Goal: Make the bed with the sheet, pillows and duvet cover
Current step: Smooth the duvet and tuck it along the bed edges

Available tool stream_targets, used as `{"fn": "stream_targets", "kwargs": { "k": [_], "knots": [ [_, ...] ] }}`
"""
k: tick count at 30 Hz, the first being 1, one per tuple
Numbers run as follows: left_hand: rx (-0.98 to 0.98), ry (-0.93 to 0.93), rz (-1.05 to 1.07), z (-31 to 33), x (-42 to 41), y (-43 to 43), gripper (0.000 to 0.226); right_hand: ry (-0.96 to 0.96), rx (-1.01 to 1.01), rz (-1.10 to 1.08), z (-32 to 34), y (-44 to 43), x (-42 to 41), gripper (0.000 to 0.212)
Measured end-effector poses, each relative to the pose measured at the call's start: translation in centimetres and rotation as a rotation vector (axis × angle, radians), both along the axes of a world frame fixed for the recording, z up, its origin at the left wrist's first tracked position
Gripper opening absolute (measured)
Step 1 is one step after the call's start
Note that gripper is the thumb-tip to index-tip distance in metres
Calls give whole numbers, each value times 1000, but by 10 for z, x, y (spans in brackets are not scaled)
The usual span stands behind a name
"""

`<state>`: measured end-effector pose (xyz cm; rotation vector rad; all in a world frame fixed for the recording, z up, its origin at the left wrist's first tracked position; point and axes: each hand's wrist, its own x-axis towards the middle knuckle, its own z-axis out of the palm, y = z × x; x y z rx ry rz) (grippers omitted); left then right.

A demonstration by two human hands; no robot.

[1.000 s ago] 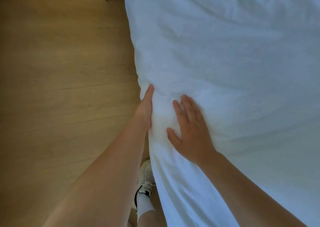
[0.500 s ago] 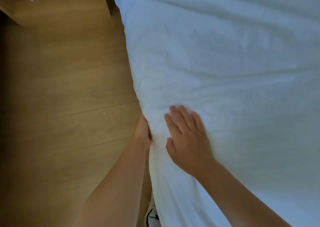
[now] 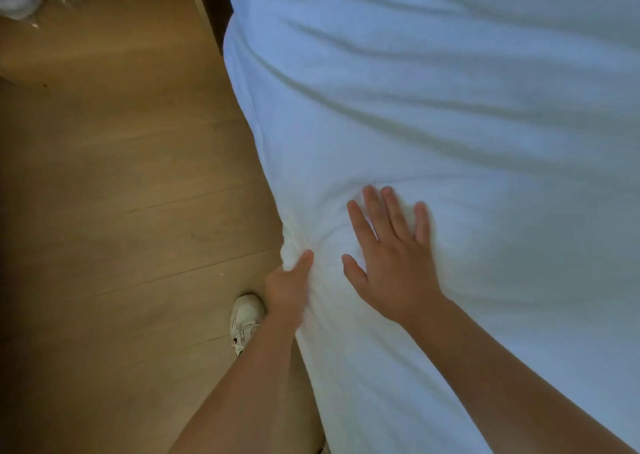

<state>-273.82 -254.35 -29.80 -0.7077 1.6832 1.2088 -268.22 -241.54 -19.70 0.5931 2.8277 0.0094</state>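
A: Where is the white bedding (image 3: 450,107)?

B: Spread over the bed, covering all of it that shows; long soft creases run across it towards the far end; at the bed's left edge it hangs down beside the wooden floor (image 3: 121,245); whether it is the sheet or the duvet cover I cannot tell.

A: And the left hand (image 3: 287,290)?

B: At that left edge, closed on a bunch of the fabric; the thumb lies over the gathered fold, the other fingers are hidden behind it; wrinkles fan out from the spot.

A: The right hand (image 3: 394,263)?

B: Just beside the left one, further in from the edge; flat, palm down on top of the bedding, fingers straight and spread; it grips nothing; the fabric dips a little round the fingertips.

A: Anything else?

B: A white shoe (image 3: 244,318) on the floor, close under the left wrist; a wooden piece of furniture (image 3: 104,37) at the far left corner, with something pale and blurred on it that I cannot make out.
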Motion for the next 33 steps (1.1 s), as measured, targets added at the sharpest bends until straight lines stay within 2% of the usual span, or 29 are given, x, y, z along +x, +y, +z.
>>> {"fn": "stream_targets", "kwargs": {
  "k": [2, 3, 6, 8, 10, 13, 15, 18, 20, 21, 23, 25, 26, 28, 30, 33],
  "knots": [
    [78, -143, -35, 0, -13, 30, 41, -24, 10, 25, -1, 9, -27, 67],
    [180, -186, -19, 0, -24, 42, 45, -15, 19, 21, 1, 14, -40, 67],
    [583, -228, 114, 4, -87, 74, 66, 43, 38, -22, 9, 35, -76, 65],
    [666, -205, 153, 17, -138, 96, 69, 51, 36, -42, 15, 49, -95, 66],
    [598, -167, 167, 25, -177, 106, 62, 29, -16, -71, 19, 60, -112, 69],
    [164, -66, 199, 10, -200, 79, 60, -34, -143, -60, 18, 66, -131, 69],
    [-73, -8, 28, 3, -206, 68, 59, -122, -184, 13, 13, 66, -143, 71],
    [-160, 24, -77, 0, -212, 92, 56, -151, -175, 78, 16, 68, -157, 72],
    [-222, 21, -112, 8, -223, 117, 56, -69, -178, 27, 24, 78, -167, 69],
    [-256, 93, -146, 14, -234, 127, 55, -8, -173, -2, 26, 86, -173, 67],
    [-256, 383, -232, 40, -264, 149, 54, 89, -162, -78, 32, 105, -184, 67],
    [-90, 727, -344, 77, -297, 182, 59, 172, -140, -183, 39, 130, -195, 67],
    [-22, 868, -449, 93, -312, 203, 64, 214, -133, -243, 41, 143, -199, 67],
    [-16, 1098, -770, 112, -336, 246, 74, 276, -142, -343, 43, 170, -207, 66],
    [-84, 1211, -1060, 120, -360, 289, 79, 325, -134, -381, 48, 201, -219, 63],
    [-110, 1289, -1200, 120, -386, 340, 64, 358, -137, -458, 49, 246, -239, 63]
  ]
}}
